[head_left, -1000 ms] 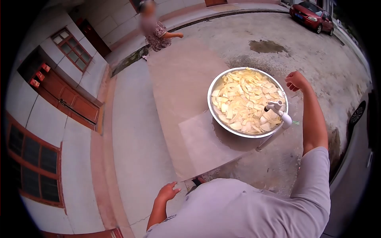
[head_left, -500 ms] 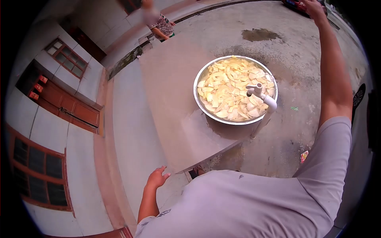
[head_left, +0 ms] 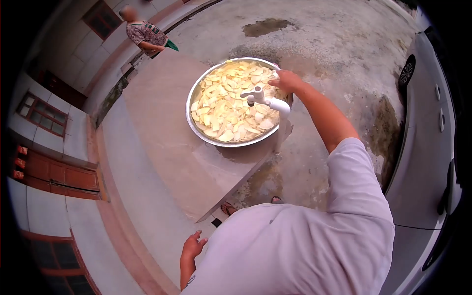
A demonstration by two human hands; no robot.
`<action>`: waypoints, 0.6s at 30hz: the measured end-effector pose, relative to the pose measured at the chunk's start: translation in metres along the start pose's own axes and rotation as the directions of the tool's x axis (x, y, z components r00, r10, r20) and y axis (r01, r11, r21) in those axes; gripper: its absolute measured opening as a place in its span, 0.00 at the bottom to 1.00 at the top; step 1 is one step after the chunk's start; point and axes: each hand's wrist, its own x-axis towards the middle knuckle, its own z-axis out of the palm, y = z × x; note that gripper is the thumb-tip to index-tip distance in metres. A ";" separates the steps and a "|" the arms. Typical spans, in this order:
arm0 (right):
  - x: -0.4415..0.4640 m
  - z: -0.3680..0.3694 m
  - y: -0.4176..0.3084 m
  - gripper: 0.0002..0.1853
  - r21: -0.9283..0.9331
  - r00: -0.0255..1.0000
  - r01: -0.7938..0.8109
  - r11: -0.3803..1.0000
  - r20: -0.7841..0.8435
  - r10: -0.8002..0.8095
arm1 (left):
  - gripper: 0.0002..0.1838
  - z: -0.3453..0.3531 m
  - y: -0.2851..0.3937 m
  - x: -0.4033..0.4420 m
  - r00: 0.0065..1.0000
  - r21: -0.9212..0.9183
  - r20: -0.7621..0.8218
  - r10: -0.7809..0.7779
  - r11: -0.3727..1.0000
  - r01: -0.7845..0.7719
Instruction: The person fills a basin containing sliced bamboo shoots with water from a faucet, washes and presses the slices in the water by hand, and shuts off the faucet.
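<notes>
A wide metal basin (head_left: 189,114) full of pale yellow slices (head_left: 223,101) in liquid rests on a brown board-like surface. My right hand (head_left: 289,81) is at the basin's right rim, beside the slices. Its fingers are bent, and a small white patch shows at their tips; what they hold is unclear. A white plastic tap (head_left: 265,100) on a pipe stands just left of my right forearm, over the basin. Down by my left side, away from the basin, my left hand (head_left: 193,245) hangs with its fingers apart and nothing in it.
A brown board (head_left: 152,123) extends left of the basin. Another person (head_left: 146,35) stands near the wall at the far left. A light-coloured car (head_left: 425,132) is parked on the right. Wet patches (head_left: 268,27) mark the concrete ground.
My right hand has come down from high at the upper right to the basin's rim. The view has turned right, so the basin appears further left and more of the car shows.
</notes>
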 end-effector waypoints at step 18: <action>0.037 -0.014 -0.034 0.34 -0.150 0.988 0.104 0.983 -0.097 -0.119 | 0.35 0.048 -0.053 0.010 0.995 -0.099 -0.096 0.038 0.994 -0.047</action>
